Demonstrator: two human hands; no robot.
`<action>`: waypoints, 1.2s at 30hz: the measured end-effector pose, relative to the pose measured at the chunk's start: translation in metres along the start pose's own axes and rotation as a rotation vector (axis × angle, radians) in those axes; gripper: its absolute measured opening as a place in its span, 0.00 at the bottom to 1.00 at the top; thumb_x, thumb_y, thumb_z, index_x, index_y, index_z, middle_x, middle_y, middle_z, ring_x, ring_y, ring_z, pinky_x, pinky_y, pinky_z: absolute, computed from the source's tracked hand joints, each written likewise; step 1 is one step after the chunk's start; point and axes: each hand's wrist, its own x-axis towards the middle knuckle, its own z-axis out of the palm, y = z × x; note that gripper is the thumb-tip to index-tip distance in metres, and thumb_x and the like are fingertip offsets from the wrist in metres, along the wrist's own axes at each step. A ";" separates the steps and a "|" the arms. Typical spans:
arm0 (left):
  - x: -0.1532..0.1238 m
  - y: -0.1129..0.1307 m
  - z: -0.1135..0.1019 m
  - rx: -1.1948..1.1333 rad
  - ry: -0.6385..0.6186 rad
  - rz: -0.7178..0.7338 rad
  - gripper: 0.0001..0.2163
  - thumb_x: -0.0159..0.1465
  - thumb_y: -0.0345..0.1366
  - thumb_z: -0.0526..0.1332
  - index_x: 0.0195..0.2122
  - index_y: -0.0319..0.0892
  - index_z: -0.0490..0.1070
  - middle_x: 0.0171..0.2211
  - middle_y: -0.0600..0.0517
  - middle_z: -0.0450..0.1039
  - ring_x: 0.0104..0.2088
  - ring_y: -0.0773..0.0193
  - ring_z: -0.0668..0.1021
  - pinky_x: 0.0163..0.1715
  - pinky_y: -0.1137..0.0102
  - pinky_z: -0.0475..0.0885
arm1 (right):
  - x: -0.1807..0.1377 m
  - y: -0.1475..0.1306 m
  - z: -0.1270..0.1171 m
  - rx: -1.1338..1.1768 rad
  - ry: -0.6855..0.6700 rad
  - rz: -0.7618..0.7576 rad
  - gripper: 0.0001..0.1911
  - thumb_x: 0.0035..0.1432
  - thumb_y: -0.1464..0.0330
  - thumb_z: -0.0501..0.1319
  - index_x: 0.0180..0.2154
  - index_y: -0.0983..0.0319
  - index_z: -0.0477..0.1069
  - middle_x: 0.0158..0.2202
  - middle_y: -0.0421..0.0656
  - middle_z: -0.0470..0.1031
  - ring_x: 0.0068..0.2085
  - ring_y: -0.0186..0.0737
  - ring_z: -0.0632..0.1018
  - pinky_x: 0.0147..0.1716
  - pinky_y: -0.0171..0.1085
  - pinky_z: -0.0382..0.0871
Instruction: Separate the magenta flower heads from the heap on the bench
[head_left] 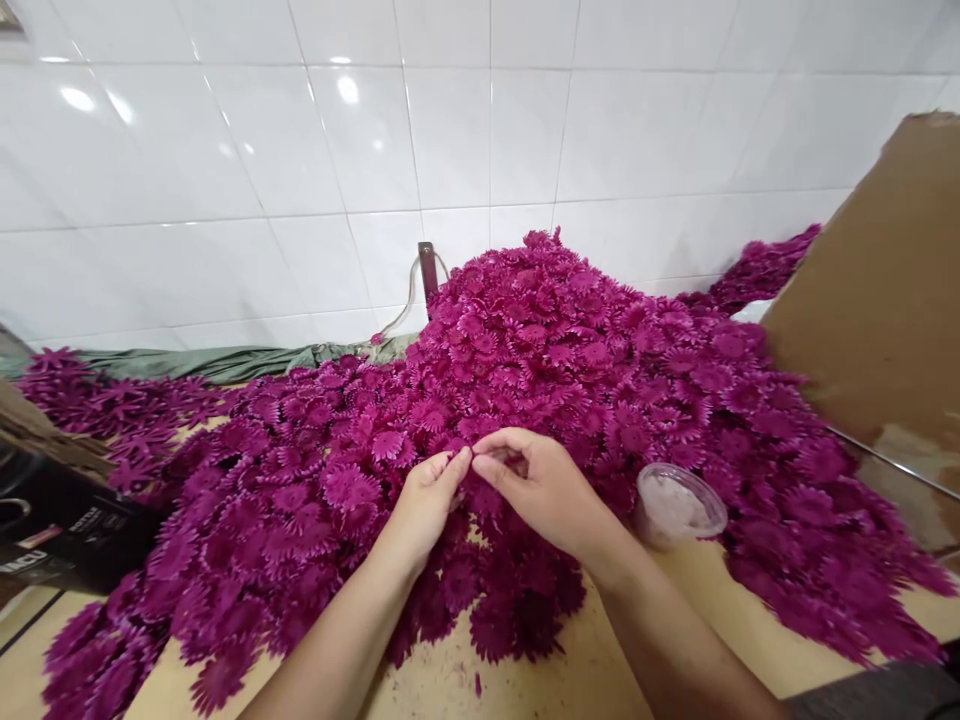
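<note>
Both of my hands meet at the front of a large heap of magenta, flower-shaped pieces with jagged petal edges. My left hand is closed in a pinch, thumb against fingers. Close against its fingertips, my right hand also pinches with thumb and forefinger. Whatever lies between the fingertips is too small or too hidden to make out. To the right of my right hand, a clear plastic tub with whitish contents stands among the pieces.
A brown cardboard sheet leans at the right, with a thin metal rod below it. On the left stands a black box with printed lettering. Green cloth runs along the white tiled wall. The yellowish tabletop shows in front.
</note>
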 end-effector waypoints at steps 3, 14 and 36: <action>-0.002 0.002 -0.001 0.042 -0.023 -0.027 0.23 0.45 0.58 0.58 0.17 0.42 0.54 0.14 0.62 0.46 0.16 0.75 0.51 0.16 0.76 0.48 | -0.002 0.004 0.005 0.140 -0.080 0.047 0.05 0.47 0.70 0.57 0.31 0.63 0.68 0.26 0.38 0.70 0.28 0.32 0.71 0.30 0.32 0.66; -0.009 0.003 -0.004 0.175 -0.119 0.107 0.16 0.51 0.49 0.58 0.21 0.41 0.59 0.19 0.59 0.56 0.22 0.71 0.60 0.26 0.74 0.59 | 0.037 0.021 -0.008 -0.115 0.457 0.053 0.04 0.47 0.72 0.53 0.22 0.60 0.61 0.20 0.37 0.63 0.23 0.34 0.66 0.27 0.35 0.62; -0.006 0.002 -0.008 0.162 -0.038 0.029 0.23 0.48 0.58 0.54 0.15 0.41 0.57 0.13 0.59 0.56 0.16 0.73 0.58 0.17 0.76 0.54 | 0.003 0.006 0.014 0.010 -0.014 0.030 0.02 0.48 0.73 0.55 0.26 0.61 0.66 0.21 0.36 0.67 0.25 0.32 0.68 0.27 0.33 0.63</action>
